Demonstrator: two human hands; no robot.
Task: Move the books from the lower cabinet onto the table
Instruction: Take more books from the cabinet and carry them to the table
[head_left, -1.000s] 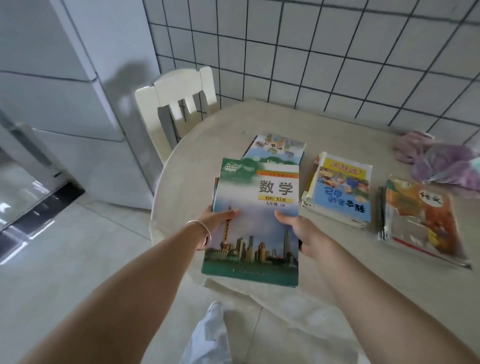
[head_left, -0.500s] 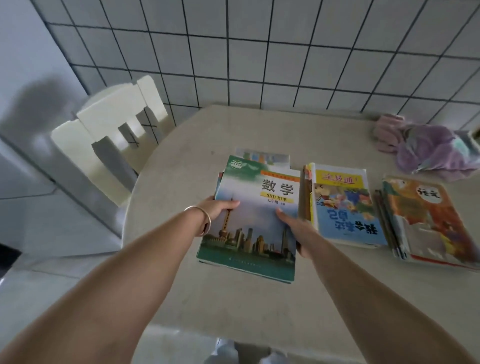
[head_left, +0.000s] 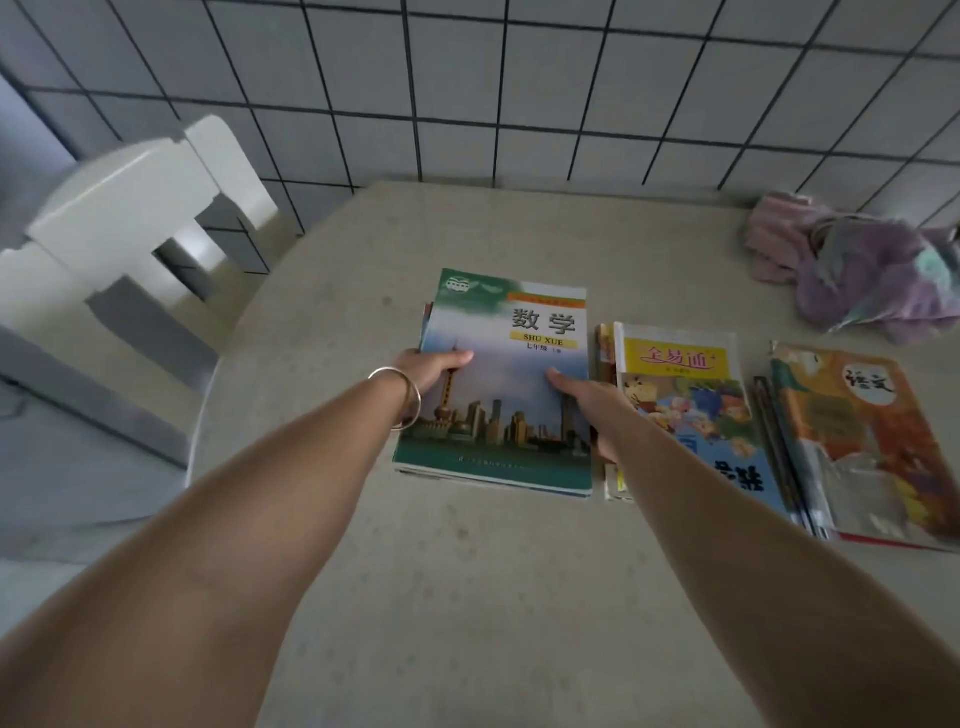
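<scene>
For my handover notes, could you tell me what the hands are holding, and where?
Both hands grip the maths book: left hand on its left edge, right hand on its right edge.

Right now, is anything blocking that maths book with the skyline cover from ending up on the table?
Nothing visible does. The maths book already lies on a small stack on the table, gripped at its sides by the left hand and right hand.
</scene>
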